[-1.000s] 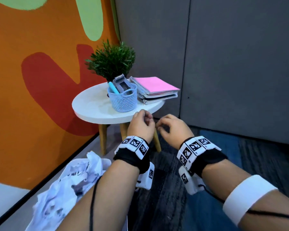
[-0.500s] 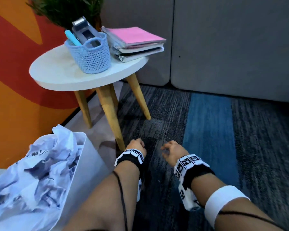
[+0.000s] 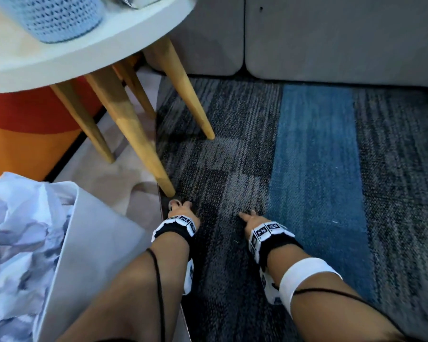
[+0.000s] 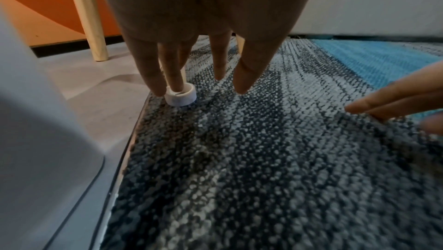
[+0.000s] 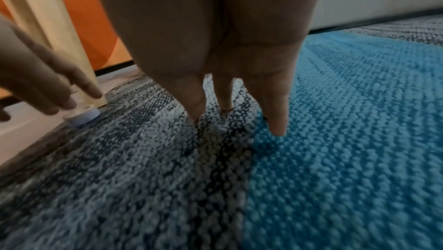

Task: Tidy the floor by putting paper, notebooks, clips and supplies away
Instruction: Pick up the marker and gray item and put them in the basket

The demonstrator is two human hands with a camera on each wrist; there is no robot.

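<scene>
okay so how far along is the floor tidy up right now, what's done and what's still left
Mostly done, by the look of it. Crumpled paper fills the bin, and the basket sits on the table. In hand: the left hand reaches a small tape roll by the table leg, fingers straight, not yet gripping. The right hand is empty. No other clutter shows on the carpet.
</scene>
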